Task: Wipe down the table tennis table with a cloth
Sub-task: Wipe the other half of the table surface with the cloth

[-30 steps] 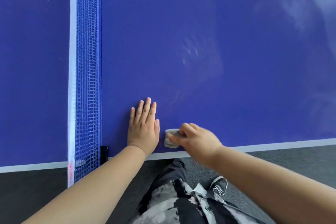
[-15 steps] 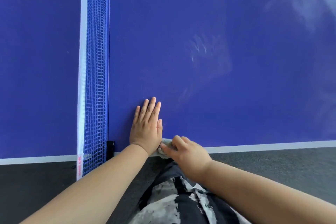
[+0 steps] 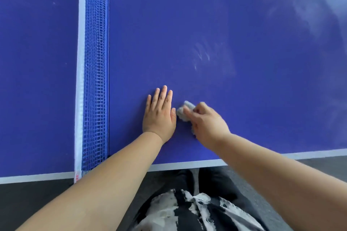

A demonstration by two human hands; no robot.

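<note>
The blue table tennis table (image 3: pixel 244 24) fills most of the view, with a white line along its near edge. My left hand (image 3: pixel 159 114) lies flat on the surface with straight fingers, right of the net. Just beside it, my right hand (image 3: pixel 206 124) grips a small grey cloth (image 3: pixel 185 110) and presses it onto the table. Most of the cloth is hidden under my fingers. Faint pale smears (image 3: pixel 202 56) show on the surface beyond my hands.
A blue net (image 3: pixel 95 71) with a white top band runs away from me on the left. Dark grey floor (image 3: pixel 28 202) lies below the table's near edge. Hazy light reflections cover the far right of the table.
My right hand has slid the cloth from the table's near edge inward, away from me, and it sits beside my left hand's thumb. My left hand stays flat in place.
</note>
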